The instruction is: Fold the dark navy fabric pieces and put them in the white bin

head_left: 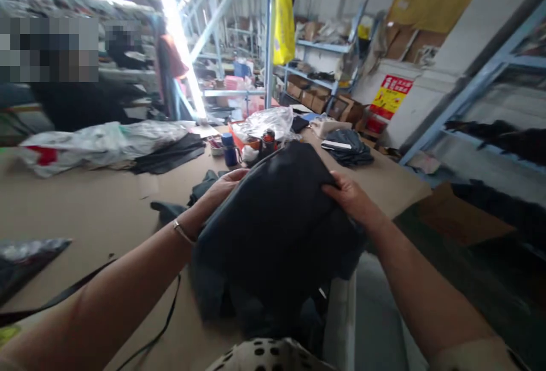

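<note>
A dark navy piece of fabric (pixel 277 217), perhaps a garment, hangs between my two hands over the table's front edge. My left hand (pixel 224 186) grips its upper left edge, with some fingers hidden behind the cloth. At the upper right corner, my right hand (pixel 345 192) pinches the fabric between thumb and fingers. More dark grey-green cloth (pixel 168 210) lies on the table just left of my left hand. The lower part of the held fabric is dark, and its folds are hard to make out.
The brown table (pixel 106 206) carries plastic-wrapped goods (pixel 106 143), a blue flask (pixel 229 150), an orange tray (pixel 251 142) and folded dark garments (pixel 347 148). A cardboard box (pixel 463 214) stands on the right, below blue shelving (pixel 452 98). A person (pixel 77 92) is at the far left.
</note>
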`<action>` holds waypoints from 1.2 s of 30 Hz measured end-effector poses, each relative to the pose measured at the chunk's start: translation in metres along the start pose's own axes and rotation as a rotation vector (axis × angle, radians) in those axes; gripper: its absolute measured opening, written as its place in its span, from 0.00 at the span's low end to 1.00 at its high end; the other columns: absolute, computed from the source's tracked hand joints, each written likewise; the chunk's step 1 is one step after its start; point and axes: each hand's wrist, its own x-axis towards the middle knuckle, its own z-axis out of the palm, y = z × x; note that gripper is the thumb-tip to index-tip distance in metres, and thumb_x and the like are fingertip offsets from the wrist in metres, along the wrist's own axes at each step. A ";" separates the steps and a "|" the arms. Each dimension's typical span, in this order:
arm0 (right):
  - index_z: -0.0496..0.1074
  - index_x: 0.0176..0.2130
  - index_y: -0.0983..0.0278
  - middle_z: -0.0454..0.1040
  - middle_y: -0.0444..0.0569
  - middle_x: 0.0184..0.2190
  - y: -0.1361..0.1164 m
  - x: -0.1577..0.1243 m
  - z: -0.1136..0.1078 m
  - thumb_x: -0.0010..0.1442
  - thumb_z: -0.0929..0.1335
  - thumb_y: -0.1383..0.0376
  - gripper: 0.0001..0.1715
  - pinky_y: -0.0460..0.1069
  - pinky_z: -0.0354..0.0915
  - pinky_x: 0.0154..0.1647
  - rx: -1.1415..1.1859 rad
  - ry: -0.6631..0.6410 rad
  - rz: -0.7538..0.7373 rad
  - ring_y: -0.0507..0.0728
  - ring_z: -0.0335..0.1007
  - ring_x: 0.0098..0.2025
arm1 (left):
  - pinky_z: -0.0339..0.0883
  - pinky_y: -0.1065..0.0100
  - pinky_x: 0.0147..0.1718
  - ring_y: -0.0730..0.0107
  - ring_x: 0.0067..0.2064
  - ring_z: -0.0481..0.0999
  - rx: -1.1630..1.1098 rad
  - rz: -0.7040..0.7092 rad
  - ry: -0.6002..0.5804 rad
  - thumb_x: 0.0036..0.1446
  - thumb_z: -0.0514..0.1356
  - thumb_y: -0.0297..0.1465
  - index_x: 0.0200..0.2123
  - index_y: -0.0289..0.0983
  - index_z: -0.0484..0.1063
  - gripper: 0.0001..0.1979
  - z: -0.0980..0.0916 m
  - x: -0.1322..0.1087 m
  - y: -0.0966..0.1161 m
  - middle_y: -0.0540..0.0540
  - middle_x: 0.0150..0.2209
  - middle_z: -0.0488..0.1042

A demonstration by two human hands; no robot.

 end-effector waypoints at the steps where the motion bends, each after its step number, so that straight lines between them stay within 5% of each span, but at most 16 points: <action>1: 0.67 0.41 0.63 0.75 0.46 0.35 0.007 0.005 -0.019 0.51 0.69 0.55 0.21 0.51 0.66 0.40 -0.065 0.103 0.010 0.56 0.71 0.36 | 0.68 0.70 0.28 0.71 0.29 0.73 -0.004 -0.039 0.021 0.49 0.64 0.30 0.39 0.31 0.70 0.14 -0.014 0.001 -0.005 0.47 0.32 0.74; 5: 0.67 0.40 0.65 0.74 0.51 0.33 0.053 0.010 -0.094 0.48 0.69 0.54 0.23 0.55 0.66 0.38 -0.545 0.373 0.144 0.59 0.71 0.33 | 0.67 0.72 0.25 0.72 0.26 0.74 0.003 -0.200 0.156 0.40 0.68 0.31 0.33 0.32 0.69 0.16 -0.056 0.000 -0.045 0.48 0.29 0.74; 8: 0.68 0.43 0.66 0.71 0.57 0.38 0.085 0.012 -0.107 0.50 0.68 0.55 0.23 0.57 0.65 0.39 -0.955 0.524 0.100 0.61 0.69 0.35 | 0.67 0.72 0.25 0.73 0.26 0.74 0.057 -0.327 0.188 0.39 0.67 0.33 0.33 0.33 0.69 0.16 -0.069 -0.009 -0.085 0.47 0.29 0.74; 10: 0.68 0.43 0.66 0.70 0.57 0.41 0.098 0.018 -0.074 0.55 0.65 0.57 0.19 0.55 0.65 0.41 -1.003 0.467 -0.021 0.60 0.69 0.38 | 0.67 0.72 0.25 0.73 0.26 0.74 0.071 -0.384 0.194 0.40 0.66 0.33 0.33 0.33 0.69 0.16 -0.067 -0.015 -0.110 0.48 0.29 0.74; 13: 0.68 0.43 0.64 0.70 0.52 0.41 0.112 0.027 0.027 0.61 0.61 0.59 0.15 0.49 0.64 0.45 -0.904 0.010 -0.121 0.56 0.68 0.42 | 0.67 0.71 0.26 0.73 0.26 0.73 0.134 -0.409 0.211 0.42 0.63 0.32 0.34 0.34 0.68 0.14 -0.053 -0.017 -0.139 0.47 0.29 0.73; 15: 0.65 0.51 0.62 0.68 0.52 0.47 0.124 0.031 0.098 0.60 0.63 0.58 0.20 0.49 0.62 0.50 -1.029 -0.291 -0.069 0.56 0.65 0.49 | 0.67 0.70 0.26 0.73 0.25 0.73 0.214 -0.392 0.237 0.45 0.60 0.32 0.34 0.34 0.68 0.11 -0.044 -0.016 -0.151 0.48 0.27 0.73; 17: 0.63 0.53 0.67 0.69 0.57 0.47 0.139 0.033 0.147 0.57 0.66 0.61 0.26 0.52 0.64 0.46 -1.091 -0.353 -0.006 0.60 0.66 0.48 | 0.66 0.70 0.25 0.72 0.24 0.71 0.285 -0.364 0.259 0.45 0.58 0.30 0.31 0.34 0.68 0.08 -0.039 -0.014 -0.157 0.49 0.24 0.71; 20: 0.68 0.45 0.70 0.72 0.58 0.40 0.157 0.036 0.167 0.59 0.61 0.70 0.14 0.52 0.65 0.40 -1.146 -0.375 0.060 0.60 0.70 0.41 | 0.67 0.66 0.32 0.68 0.30 0.72 0.544 -0.172 0.207 0.47 0.56 0.26 0.29 0.34 0.71 0.05 -0.034 -0.011 -0.152 0.47 0.25 0.71; 22: 0.70 0.40 0.67 0.73 0.55 0.36 0.158 0.039 0.157 0.60 0.57 0.74 0.16 0.50 0.65 0.38 -1.162 -0.408 0.049 0.57 0.71 0.38 | 0.64 0.59 0.45 0.60 0.43 0.72 0.905 0.131 0.087 0.49 0.54 0.24 0.36 0.35 0.73 0.11 -0.029 -0.007 -0.143 0.42 0.37 0.74; 25: 0.70 0.42 0.63 0.73 0.52 0.37 0.135 0.047 0.135 0.61 0.57 0.73 0.17 0.49 0.64 0.38 -1.168 -0.436 -0.051 0.56 0.71 0.38 | 0.48 0.49 0.58 0.52 0.58 0.60 1.409 0.489 -0.082 0.52 0.52 0.21 0.46 0.38 0.71 0.19 -0.013 0.004 -0.125 0.41 0.49 0.70; 29: 0.69 0.44 0.60 0.71 0.52 0.41 0.074 0.063 0.108 0.62 0.57 0.70 0.16 0.55 0.59 0.48 -1.181 -0.369 -0.201 0.59 0.66 0.45 | 0.62 0.55 0.45 0.57 0.41 0.74 1.644 0.348 -0.210 0.54 0.49 0.23 0.34 0.37 0.73 0.13 0.001 0.027 -0.087 0.41 0.32 0.75; 32: 0.64 0.52 0.61 0.65 0.55 0.51 0.032 0.070 0.083 0.63 0.59 0.67 0.18 0.60 0.50 0.57 -1.034 -0.021 -0.335 0.63 0.56 0.55 | 0.62 0.66 0.28 0.62 0.29 0.73 1.531 0.164 -0.038 0.54 0.51 0.29 0.31 0.37 0.73 0.11 -0.004 0.042 -0.047 0.42 0.28 0.75; 34: 0.63 0.53 0.60 0.65 0.54 0.48 0.017 0.066 0.074 0.62 0.61 0.63 0.19 0.58 0.54 0.55 -0.711 0.223 -0.376 0.61 0.59 0.52 | 0.58 0.69 0.26 0.65 0.26 0.71 1.334 0.141 0.107 0.51 0.55 0.32 0.26 0.37 0.73 0.09 -0.010 0.045 -0.021 0.45 0.24 0.73; 36: 0.62 0.52 0.60 0.66 0.51 0.43 0.015 0.057 0.078 0.61 0.62 0.58 0.20 0.54 0.61 0.49 -0.300 0.327 -0.289 0.58 0.64 0.46 | 0.56 0.71 0.24 0.68 0.24 0.67 1.062 0.146 0.179 0.47 0.57 0.33 0.22 0.36 0.72 0.08 -0.011 0.041 -0.005 0.48 0.21 0.71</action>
